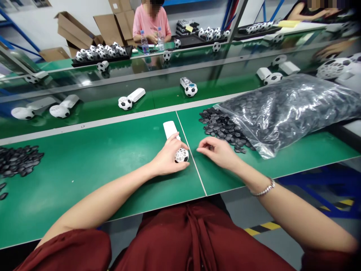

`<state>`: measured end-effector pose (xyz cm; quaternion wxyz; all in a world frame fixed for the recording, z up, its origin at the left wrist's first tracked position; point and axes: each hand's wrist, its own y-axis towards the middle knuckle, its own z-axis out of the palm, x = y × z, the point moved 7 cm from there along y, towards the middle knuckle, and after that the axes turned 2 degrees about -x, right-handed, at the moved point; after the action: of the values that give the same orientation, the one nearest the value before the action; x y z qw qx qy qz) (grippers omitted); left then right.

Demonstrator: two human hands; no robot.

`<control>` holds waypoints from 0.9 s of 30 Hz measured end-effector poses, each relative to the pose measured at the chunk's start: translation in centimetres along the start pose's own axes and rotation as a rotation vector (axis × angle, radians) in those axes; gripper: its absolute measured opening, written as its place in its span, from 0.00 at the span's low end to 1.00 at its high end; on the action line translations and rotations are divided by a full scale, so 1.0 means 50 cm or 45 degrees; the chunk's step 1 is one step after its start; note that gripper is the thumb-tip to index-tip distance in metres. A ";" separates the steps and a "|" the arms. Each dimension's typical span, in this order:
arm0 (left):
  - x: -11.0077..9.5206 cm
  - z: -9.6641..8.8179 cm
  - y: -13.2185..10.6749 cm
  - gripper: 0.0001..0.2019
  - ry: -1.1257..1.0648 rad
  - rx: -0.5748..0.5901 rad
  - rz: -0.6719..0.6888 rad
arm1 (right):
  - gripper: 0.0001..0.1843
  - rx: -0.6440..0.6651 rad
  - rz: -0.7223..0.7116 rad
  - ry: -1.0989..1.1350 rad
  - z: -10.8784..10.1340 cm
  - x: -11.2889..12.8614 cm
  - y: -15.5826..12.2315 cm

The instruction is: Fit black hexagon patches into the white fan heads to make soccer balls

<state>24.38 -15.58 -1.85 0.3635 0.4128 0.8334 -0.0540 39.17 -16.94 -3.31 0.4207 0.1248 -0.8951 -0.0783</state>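
Left hand is clenched around the ball head of a white football-headed gadget lying on the green table, right beside the table's centre seam, its handle pointing far. Right hand rests just right of the seam, fingers curled loosely and pinched, grasping nothing I can make out. Black pieces spill from a plastic bag crowding the right; the near-left table is open up to its near edge.

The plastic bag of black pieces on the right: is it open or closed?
Open. The plastic bag lies on its side, and black pieces have spilled from its mouth onto the green table.
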 end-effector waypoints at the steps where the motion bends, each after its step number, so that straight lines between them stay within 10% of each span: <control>1: 0.000 -0.003 0.001 0.17 -0.011 0.014 0.019 | 0.04 -0.031 -0.013 -0.125 -0.017 -0.010 -0.002; 6: -0.006 0.001 0.002 0.17 -0.003 0.215 0.150 | 0.09 0.057 -0.122 -0.628 -0.032 -0.038 -0.021; 14: 0.038 -0.035 -0.028 0.29 0.059 0.058 -0.260 | 0.14 0.118 -0.274 -1.087 -0.012 -0.027 -0.027; 19: 0.009 -0.031 -0.034 0.29 -0.041 0.306 -0.074 | 0.14 0.162 -0.233 -0.764 -0.016 -0.025 -0.018; 27: 0.022 -0.029 -0.036 0.26 -0.067 0.235 -0.147 | 0.11 0.130 -0.257 -0.336 0.001 0.036 -0.026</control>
<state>21.83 -15.48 -1.88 0.3418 0.3943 0.8375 -0.1623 38.22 -18.68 -2.35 0.2826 0.2237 -0.9284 -0.0904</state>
